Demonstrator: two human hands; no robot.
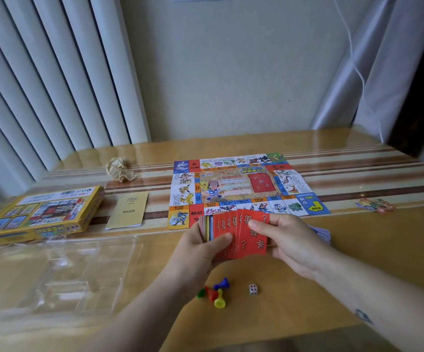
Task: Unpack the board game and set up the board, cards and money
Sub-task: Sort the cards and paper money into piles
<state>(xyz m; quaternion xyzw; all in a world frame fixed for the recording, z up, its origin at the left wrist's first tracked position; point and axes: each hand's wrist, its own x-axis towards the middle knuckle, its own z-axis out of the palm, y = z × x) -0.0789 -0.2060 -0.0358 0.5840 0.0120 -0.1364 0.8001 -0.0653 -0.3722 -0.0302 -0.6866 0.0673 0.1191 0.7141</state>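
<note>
Left hand [200,246] grips the fanned red cards [241,235]; right hand [285,241] pinches the front card.

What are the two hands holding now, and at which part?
The left hand grips a fan of cards at its lower left, thumb across the faces. The right hand pinches the front red card at its right edge.
</note>
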